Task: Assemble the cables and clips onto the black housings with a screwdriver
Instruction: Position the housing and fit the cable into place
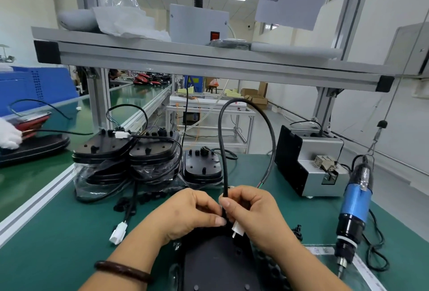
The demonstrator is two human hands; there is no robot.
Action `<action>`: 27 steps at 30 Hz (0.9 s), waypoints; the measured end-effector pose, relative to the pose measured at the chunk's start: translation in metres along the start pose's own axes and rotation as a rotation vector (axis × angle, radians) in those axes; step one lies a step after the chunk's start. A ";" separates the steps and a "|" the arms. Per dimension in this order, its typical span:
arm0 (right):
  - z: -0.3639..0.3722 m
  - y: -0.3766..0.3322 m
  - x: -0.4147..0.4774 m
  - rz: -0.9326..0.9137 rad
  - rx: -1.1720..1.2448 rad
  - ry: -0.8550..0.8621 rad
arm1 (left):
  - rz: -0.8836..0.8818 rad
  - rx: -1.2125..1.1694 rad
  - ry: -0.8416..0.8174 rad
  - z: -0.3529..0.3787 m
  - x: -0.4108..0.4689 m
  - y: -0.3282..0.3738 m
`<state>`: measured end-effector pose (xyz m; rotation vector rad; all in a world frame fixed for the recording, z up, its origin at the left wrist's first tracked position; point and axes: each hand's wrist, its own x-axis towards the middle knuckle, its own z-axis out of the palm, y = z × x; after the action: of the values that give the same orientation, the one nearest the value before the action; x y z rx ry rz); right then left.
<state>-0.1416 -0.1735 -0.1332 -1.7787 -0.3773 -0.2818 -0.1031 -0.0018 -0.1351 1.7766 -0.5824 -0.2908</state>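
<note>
A black housing (216, 265) lies flat on the green mat right in front of me. My left hand (190, 214) and my right hand (253, 211) meet above its far end. Both pinch a black cable (234, 114) where it enters the housing. The cable arcs up and over to the right, ending in bare coloured wires (261, 183). A white connector (238, 229) shows under my right fingers. The blue electric screwdriver (354, 207) hangs at the right, tip down, untouched.
Stacks of black housings (130, 151) with cables stand behind my hands, some in clear bags. A loose white plug (118, 232) lies at the left. A grey screw feeder (311, 163) sits at the right. A white-gloved hand (8, 135) works at the far left.
</note>
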 end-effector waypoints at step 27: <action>-0.013 0.007 0.002 0.248 -0.179 -0.080 | -0.288 -0.119 0.809 -0.040 -0.055 -0.025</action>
<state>-0.1368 -0.1876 -0.1360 -1.9945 -0.1890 -0.0702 -0.1241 0.0648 -0.1533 1.6803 0.2630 0.2027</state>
